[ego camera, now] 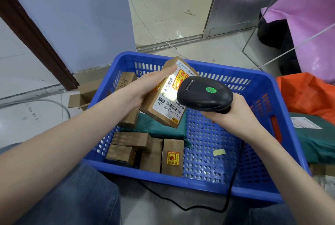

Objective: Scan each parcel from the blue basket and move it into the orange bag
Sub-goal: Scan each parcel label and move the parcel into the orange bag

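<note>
At frame centre, the left hand (137, 89) grips a cardboard parcel (163, 105) above the blue basket (253, 83) while the right hand (233, 114) clasps the scanner (204, 94) against its label.

A parcel sorting room. Labelled brown cardboard parcels (172, 157) fill a blue perforated plastic basket (217, 152) on the tiled floor (27, 72). A black handheld barcode scanner (204, 94) confirms it.

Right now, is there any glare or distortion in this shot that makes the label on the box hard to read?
Head view: the scanner throws a bright white patch over the upper label on the held box, washing out its barcodes; the lower print stays legible. Wide-angle bending curves the blue basket rim and the forearms near the edges.
</note>
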